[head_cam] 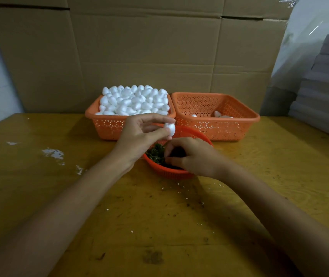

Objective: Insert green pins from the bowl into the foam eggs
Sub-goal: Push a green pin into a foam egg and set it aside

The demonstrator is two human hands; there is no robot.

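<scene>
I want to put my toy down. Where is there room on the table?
Bare table lies on the near side of the bowl and to its right. Crowded: left hand with foam egg and right hand at the bowl, baskets behind.

Right hand (191, 156) covers most of bowl's (171, 174) inside; fingertips curl into green pins (156, 153), can't tell if they pinch one. Pins = dark tangle, single ones too small to make out. Eggs (217, 113) in right basket (219, 130) half hidden behind front wall; pins in them, can't tell. Both forearms cut off at bottom edge, grey stack (327, 86) at right edge.
</scene>
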